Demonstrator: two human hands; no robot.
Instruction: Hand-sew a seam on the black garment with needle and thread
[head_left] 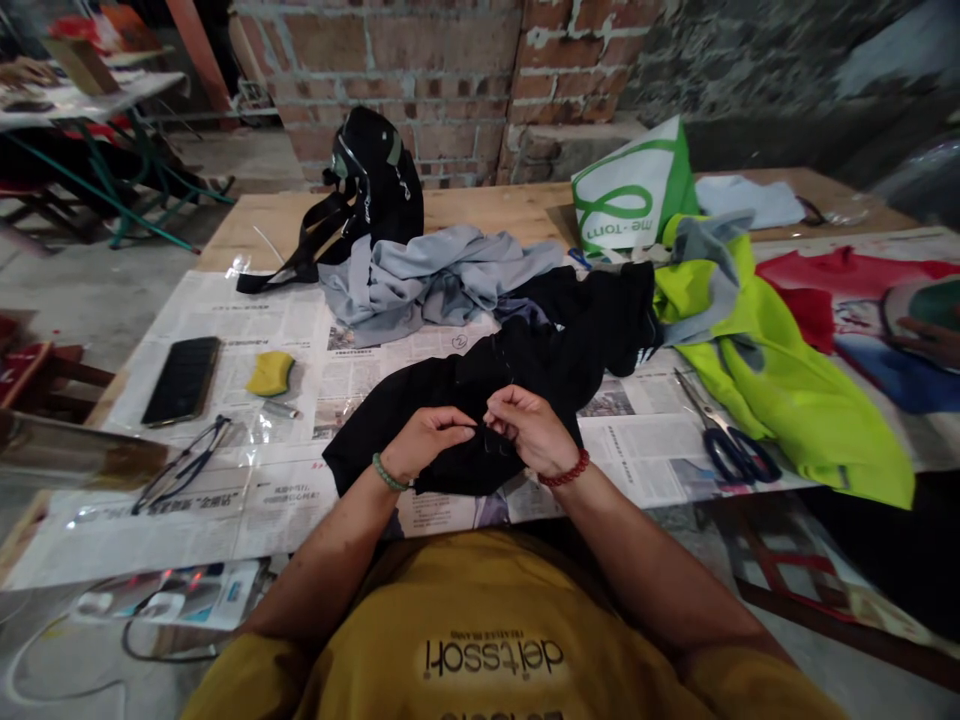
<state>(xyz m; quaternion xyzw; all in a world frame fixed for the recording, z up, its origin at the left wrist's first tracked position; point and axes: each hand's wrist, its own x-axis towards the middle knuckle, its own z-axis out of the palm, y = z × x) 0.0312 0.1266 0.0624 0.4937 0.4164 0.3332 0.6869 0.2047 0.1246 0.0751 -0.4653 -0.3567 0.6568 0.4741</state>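
Both hands meet in front of me, just above a black garment [409,392] spread on the newspaper. My left hand [429,440], with a green bead bracelet at the wrist, has thumb and forefinger pressed together. Close beside it, my right hand [536,428] is pinched too, with a red bead bracelet on that wrist. A thin dark strand seems to run near the fingertips, but whatever they hold is too small to make out. Beyond the black garment lies a crumpled grey cloth [442,275].
Newspaper [247,470] covers the wooden table. On the left lie a phone [182,380], a yellow sponge [270,372] and glasses [184,465]. Scissors [727,440] and a lime-yellow garment [795,400] are at right. A black bag [390,180] and green-white bag [630,190] stand behind. Another person's hand [934,340] shows far right.
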